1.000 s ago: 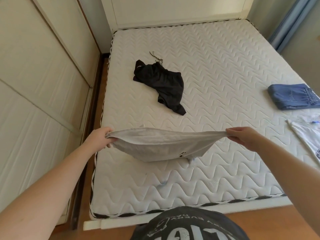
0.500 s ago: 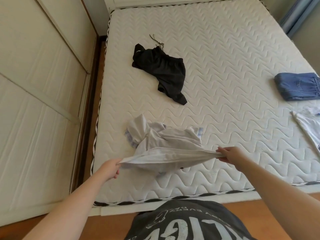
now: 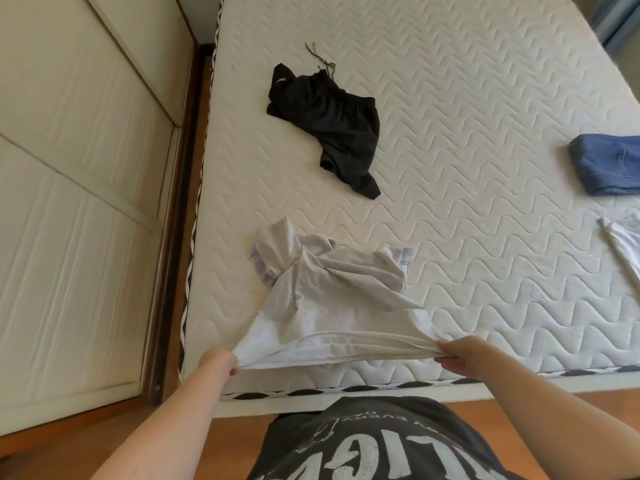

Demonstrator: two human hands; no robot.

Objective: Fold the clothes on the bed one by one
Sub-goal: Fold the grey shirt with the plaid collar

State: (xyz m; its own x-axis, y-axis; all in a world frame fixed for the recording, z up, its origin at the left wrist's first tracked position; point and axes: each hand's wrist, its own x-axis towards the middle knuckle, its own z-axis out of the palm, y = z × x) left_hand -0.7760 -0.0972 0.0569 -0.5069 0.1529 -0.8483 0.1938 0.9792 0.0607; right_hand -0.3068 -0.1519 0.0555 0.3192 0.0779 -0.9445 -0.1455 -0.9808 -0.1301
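wave-quilted white mattress (image 3: 467, 168) bore a crumpled black garment (image 3: 332, 123) and folded denim (image 3: 609, 164). left hand (image 3: 220, 362) and right hand (image 3: 464, 351) pinched the soft grey shirt's (image 3: 329, 303) hem near the foot edge; the shirt, earlier airborne, lay spread flatter.

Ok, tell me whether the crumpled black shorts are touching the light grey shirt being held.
Apart. The head view shows bare quilted mattress between the crumpled black shorts and the light grey shirt stretched between both hands.
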